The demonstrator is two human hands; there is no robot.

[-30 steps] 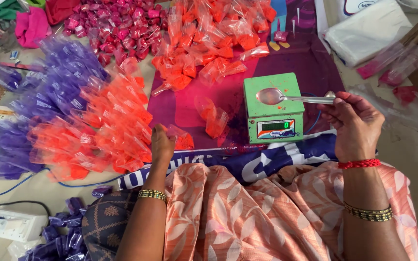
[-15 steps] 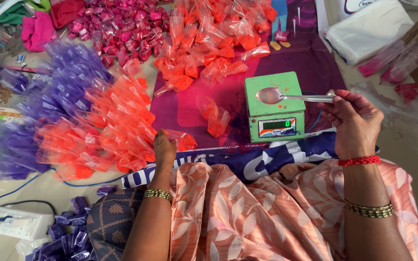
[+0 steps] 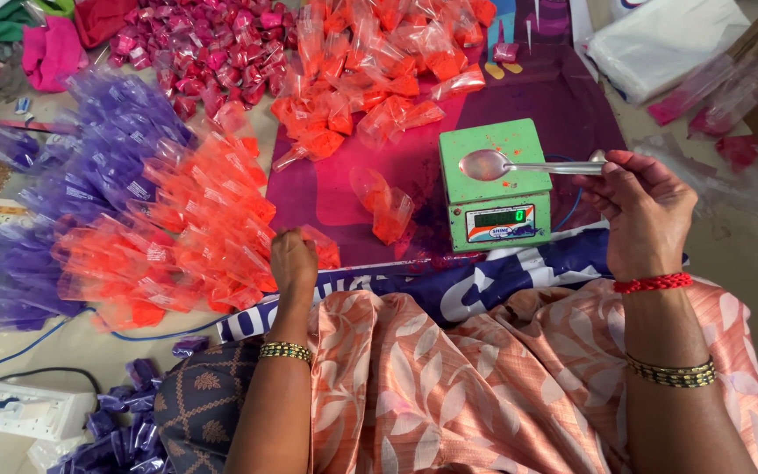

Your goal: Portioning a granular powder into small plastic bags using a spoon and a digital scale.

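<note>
Our right hand point(image 3: 647, 215) holds a spoon point(image 3: 519, 165) whose bowl lies over the scale point(image 3: 493, 189), just left of the grip. Left of the scale lie two loose packets point(image 3: 383, 204). Our left hand point(image 3: 293, 262) rests on the cone packet pile point(image 3: 186, 237); more filled packets point(image 3: 370, 70) lie beyond.

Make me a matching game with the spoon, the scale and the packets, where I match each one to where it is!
Things:
1. spoon
2. green scale
3. orange packets
4. purple packets

Places:
A. touched by the left hand
B. on the cloth, under the spoon's bowl
C. piled farther left, beyond the orange ones
D. held in the right hand

Pairs: 1-D, 2-B, 3-A, 4-C
</note>
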